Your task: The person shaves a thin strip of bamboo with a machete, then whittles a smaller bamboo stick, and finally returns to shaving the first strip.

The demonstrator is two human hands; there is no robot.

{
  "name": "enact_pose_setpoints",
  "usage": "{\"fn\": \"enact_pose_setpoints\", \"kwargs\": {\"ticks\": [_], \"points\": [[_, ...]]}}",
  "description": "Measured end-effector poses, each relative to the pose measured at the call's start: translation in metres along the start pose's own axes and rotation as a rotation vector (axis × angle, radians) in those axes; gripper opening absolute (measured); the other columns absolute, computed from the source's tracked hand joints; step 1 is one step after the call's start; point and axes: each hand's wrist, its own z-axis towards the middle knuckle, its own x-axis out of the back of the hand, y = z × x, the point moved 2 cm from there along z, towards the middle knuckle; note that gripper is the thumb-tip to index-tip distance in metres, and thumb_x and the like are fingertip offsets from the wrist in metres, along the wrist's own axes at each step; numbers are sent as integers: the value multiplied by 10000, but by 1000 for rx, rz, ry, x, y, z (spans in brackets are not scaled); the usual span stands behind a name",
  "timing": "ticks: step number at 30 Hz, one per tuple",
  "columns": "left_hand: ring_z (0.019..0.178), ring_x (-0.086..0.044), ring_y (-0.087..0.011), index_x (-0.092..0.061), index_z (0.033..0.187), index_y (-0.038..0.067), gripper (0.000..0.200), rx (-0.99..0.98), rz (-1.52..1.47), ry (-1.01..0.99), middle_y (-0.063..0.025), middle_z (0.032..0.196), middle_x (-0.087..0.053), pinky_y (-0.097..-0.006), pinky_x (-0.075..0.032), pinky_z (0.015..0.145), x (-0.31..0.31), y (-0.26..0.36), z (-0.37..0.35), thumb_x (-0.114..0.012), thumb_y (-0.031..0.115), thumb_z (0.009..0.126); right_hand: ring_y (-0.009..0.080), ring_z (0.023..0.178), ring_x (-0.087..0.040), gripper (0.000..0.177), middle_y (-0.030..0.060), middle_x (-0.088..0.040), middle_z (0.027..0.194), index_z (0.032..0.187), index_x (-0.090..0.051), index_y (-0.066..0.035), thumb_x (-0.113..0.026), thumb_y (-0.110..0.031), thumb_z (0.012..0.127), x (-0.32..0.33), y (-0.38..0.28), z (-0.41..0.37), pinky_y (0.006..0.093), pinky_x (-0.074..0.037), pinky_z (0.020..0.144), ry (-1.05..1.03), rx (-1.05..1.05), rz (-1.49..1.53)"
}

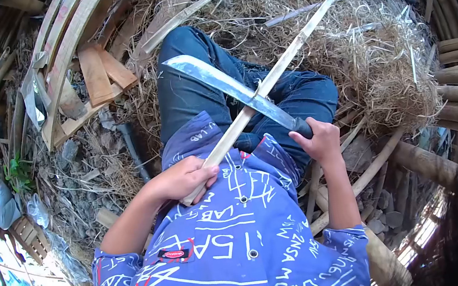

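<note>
**Desk:** What fills the ground?

**Photographer:** A heap of dry straw-coloured bamboo shavings [382, 63] spreads over the ground beyond the seated person's blue-jeaned legs [186, 90]. Curved brown bamboo poles [65, 43] ring it at the left edge.

**Desk:** And in hand?

**Photographer:** A long pale split bamboo strip [287, 56] slants across the lap, its far end over the heap. The left hand [182, 179] has its fingers wrapped tight round the near end. A broad curved steel machete [220, 82] crosses the strip, blade touching it above the knees. The right hand [318, 141] has its fingers closed round the dark handle.
</note>
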Motion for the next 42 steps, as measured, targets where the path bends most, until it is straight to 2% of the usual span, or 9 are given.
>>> {"fn": "enact_pose_setpoints", "kwargs": {"ticks": [7, 12, 15, 17, 26, 31, 33, 36, 42], "points": [[445, -554, -116, -509, 745, 66, 410, -57, -7, 2, -26, 541, -531, -250, -422, 406, 10, 2, 6, -456, 368, 1018, 353, 552, -614, 515, 143, -582, 563, 641, -560, -76, -742, -551, 726, 1, -23, 11, 429, -476, 511, -41, -29, 65], [440, -559, -120, -507, 751, 66, 396, -40, 66, 0, -28, 540, -536, -252, -419, 393, 6, 2, 4, -447, 347, 1025, 299, 536, -626, 532, 99, -599, 593, 629, -570, -101, -742, -601, 691, 1, -73, 6, 403, -477, 529, -81, 243, 133], [457, -561, -111, -507, 768, 65, 381, 4, 49, -2, -28, 543, -539, -250, -427, 412, 8, 0, -3, -451, 342, 1024, 346, 557, -621, 558, 140, -606, 592, 619, -559, -78, -716, -602, 726, -11, -22, 15, 449, -477, 522, -44, -121, 151], [466, -554, -105, -502, 777, 67, 363, -167, 87, 52, -29, 542, -542, -253, -432, 431, 5, -1, 7, -451, 326, 1025, 373, 578, -620, 566, 159, -607, 592, 628, -556, -69, -695, -603, 754, -16, 5, 24, 468, -476, 522, -1, -43, 23], [540, -599, -127, -554, 823, 46, 371, -72, 5, -159, -61, 642, -611, -258, -478, 503, 21, -7, 14, -449, 345, 1017, 324, 536, -622, 543, 127, -607, 577, 650, -586, -80, -729, -601, 708, 0, -63, 0, 402, -479, 498, -81, 199, 82], [684, -657, -154, -647, 820, 2, 423, -94, 27, -47, -72, 752, -670, -306, -533, 668, 26, 6, 27, -510, 371, 975, 332, 554, -629, 564, 134, -610, 588, 651, -585, -66, -708, -611, 732, -7, -67, -3, 410, -485, 505, -51, 106, 163], [632, -641, -145, -605, 884, 22, 334, -153, -65, -112, -74, 726, -652, -288, -528, 574, 27, -1, 44, -515, 331, 973, 333, 557, -631, 574, 138, -609, 587, 651, -583, -62, -700, -616, 742, -7, -64, -4, 407, -486, 502, -56, 55, 170], [421, -407, -88, -480, 1009, 84, 196, -17, -614, -283, 8, 572, -428, -206, -318, 322, 12, 9, 54, -466, 280, 999, 327, 555, -635, 578, 141, -619, 598, 657, -591, -59, -698, -621, 743, -3, -63, -6, 404, -488, 503, -55, 50, 130], [403, -226, -3, -409, 834, 143, 302, 119, -775, -235, 98, 563, -257, -170, -178, 304, 1, 9, 54, -388, 366, 1035, 335, 559, -636, 574, 150, -630, 612, 659, -596, -63, -702, -622, 739, 1, -60, -3, 414, -496, 516, -88, 37, 117]]}}
